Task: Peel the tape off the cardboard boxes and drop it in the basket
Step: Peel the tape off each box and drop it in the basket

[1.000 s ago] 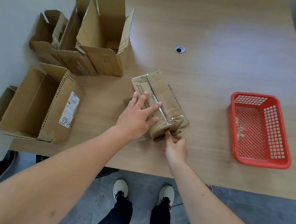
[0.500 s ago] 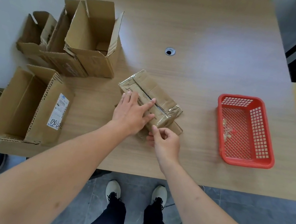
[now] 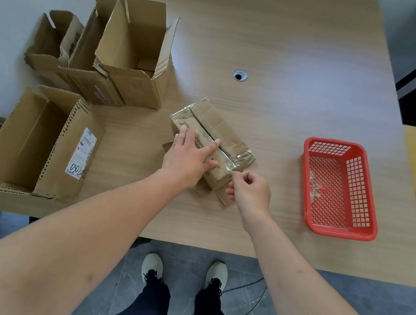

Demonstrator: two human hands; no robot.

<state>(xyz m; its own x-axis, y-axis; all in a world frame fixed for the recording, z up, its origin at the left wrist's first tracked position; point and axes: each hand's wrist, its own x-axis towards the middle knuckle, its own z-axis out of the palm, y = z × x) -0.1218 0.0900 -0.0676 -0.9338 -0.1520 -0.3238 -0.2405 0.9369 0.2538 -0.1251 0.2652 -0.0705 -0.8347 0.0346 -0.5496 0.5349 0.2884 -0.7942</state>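
A: Two hands are on one taped cardboard box, which lies flat near the middle of the table.

B: How do they hold it?

A: The left hand presses on top with straight fingers. The right hand, at five o'clock from the box, pinches the clear tape at the near corner between thumb and finger.

B: And the basket?

A: The red basket stands at three o'clock, well apart, with some tape scraps inside. Opened boxes stand at nine to eleven o'clock.
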